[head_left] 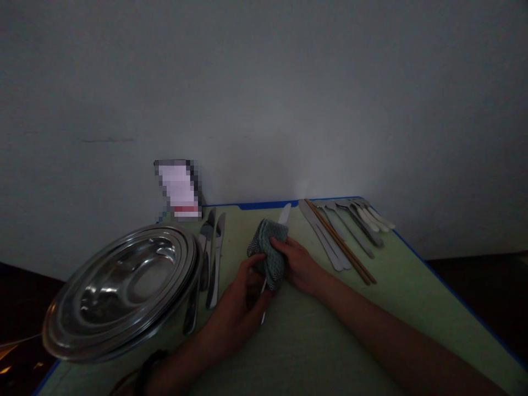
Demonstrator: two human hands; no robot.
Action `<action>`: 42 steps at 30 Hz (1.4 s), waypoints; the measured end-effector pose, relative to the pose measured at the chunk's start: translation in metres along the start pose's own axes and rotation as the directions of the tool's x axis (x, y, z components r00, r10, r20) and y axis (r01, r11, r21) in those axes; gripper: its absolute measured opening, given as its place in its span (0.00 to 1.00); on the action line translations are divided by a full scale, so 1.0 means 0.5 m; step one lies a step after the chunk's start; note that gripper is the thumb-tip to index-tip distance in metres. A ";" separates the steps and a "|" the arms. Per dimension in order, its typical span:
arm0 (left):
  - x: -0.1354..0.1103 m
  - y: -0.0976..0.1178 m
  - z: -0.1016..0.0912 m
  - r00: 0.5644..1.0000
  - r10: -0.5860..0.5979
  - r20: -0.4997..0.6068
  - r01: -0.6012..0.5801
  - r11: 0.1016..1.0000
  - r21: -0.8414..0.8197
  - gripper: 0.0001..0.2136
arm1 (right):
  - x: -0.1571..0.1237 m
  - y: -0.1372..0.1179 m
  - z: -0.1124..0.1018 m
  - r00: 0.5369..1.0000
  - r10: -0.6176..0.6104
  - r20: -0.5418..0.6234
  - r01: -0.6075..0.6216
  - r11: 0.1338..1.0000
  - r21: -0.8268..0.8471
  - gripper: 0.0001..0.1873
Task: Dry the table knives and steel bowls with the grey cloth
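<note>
Jutting past right grip (300, 268), cloth (270, 252): knife (284, 213)

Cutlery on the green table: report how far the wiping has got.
Seemingly done: the row of cutlery with chopsticks lies ordered at the right. In hand: the left hand grips a knife near its handle, the right hand wraps the cloth round its blade. Likely left: the loose cutlery beside the steel plates.

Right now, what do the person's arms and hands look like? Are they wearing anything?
No gloves on the left hand or the right hand, and no sleeves show on the forearms. A dark band, maybe a watch or bracelet, circles the left wrist; the dim light hides its details.
</note>
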State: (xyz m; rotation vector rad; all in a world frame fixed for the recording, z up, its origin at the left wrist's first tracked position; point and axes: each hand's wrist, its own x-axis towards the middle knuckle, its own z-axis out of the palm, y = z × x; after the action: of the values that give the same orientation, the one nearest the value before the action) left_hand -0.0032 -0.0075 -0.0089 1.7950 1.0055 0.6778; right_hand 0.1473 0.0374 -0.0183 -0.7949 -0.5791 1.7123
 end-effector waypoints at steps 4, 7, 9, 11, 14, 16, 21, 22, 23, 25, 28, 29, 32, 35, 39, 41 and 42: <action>0.000 0.004 0.002 1.000 -0.004 -0.006 0.004 1.000 -0.002 0.22 | -0.002 -0.001 0.002 1.000 0.000 0.011 0.001 1.000 -0.017 0.16; 0.000 0.005 0.002 1.000 -0.008 -0.017 0.008 1.000 0.004 0.22 | -0.003 -0.003 0.003 1.000 0.004 0.015 -0.003 1.000 -0.015 0.15; -0.001 0.005 0.002 1.000 -0.004 -0.020 0.004 1.000 0.013 0.22 | -0.004 -0.003 0.002 1.000 0.014 0.009 -0.014 1.000 -0.014 0.15; -0.001 0.003 0.001 1.000 0.003 -0.014 -0.003 1.000 0.012 0.22 | -0.003 -0.002 0.001 1.000 0.012 0.005 -0.012 1.000 -0.008 0.15; 0.000 -0.001 -0.001 1.000 0.005 0.003 -0.005 1.000 0.017 0.22 | -0.002 -0.001 0.001 1.000 0.007 0.008 -0.007 1.000 0.009 0.16; 0.000 -0.004 -0.001 1.000 0.007 0.008 -0.007 1.000 0.029 0.22 | -0.002 -0.001 0.002 1.000 0.014 0.001 -0.014 1.000 0.019 0.16; -0.001 -0.006 0.001 1.000 0.010 0.011 -0.010 1.000 0.006 0.23 | -0.003 -0.003 0.005 1.000 0.001 0.001 -0.001 1.000 0.013 0.18; -0.001 -0.006 0.001 1.000 0.016 0.012 -0.016 1.000 -0.003 0.23 | -0.004 -0.003 0.006 1.000 -0.001 0.001 0.001 1.000 0.011 0.17; -0.001 -0.006 0.001 1.000 0.024 0.011 -0.024 1.000 -0.006 0.24 | -0.004 -0.004 0.006 1.000 -0.001 0.000 0.001 1.000 0.010 0.17; -0.002 -0.006 0.001 0.999 0.038 0.007 -0.038 0.999 0.009 0.24 | -0.005 -0.004 0.005 1.000 0.008 -0.002 -0.008 1.000 0.006 0.16; -0.001 -0.004 -0.001 0.999 0.040 0.013 -0.041 0.998 0.052 0.23 | -0.004 -0.004 0.004 1.000 0.020 -0.001 -0.020 1.000 0.009 0.16; -0.001 -0.004 -0.001 0.999 0.034 0.015 -0.035 0.997 0.065 0.23 | -0.004 -0.003 0.004 1.000 0.022 0.002 -0.022 1.000 0.013 0.16; 0.000 -0.002 -0.001 1.000 0.013 0.010 -0.014 0.997 0.082 0.23 | -0.001 -0.002 0.003 1.000 0.016 0.010 -0.016 1.000 0.022 0.18; 0.000 -0.004 -0.001 1.000 0.007 0.002 -0.007 0.997 0.074 0.23 | -0.001 -0.002 0.003 1.000 0.012 0.008 -0.013 1.000 0.027 0.18; 0.001 -0.007 0.001 1.000 0.002 0.014 -0.002 1.000 0.027 0.22 | -0.003 -0.004 0.005 1.000 0.009 0.019 -0.009 1.000 0.009 0.18; 0.002 -0.007 0.003 1.000 0.003 -0.002 -0.003 1.000 -0.029 0.20 | -0.002 -0.002 0.004 1.000 -0.014 -0.006 0.014 1.000 -0.008 0.18; 0.003 -0.008 0.003 1.000 -0.001 -0.009 0.001 0.999 -0.051 0.18 | -0.001 -0.001 0.003 0.999 -0.026 -0.029 0.026 1.000 -0.006 0.18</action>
State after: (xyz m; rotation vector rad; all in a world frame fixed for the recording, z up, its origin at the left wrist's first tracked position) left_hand -0.0026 -0.0060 -0.0129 1.7481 0.9862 0.7052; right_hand 0.1463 0.0369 -0.0169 -0.8119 -0.5723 1.6731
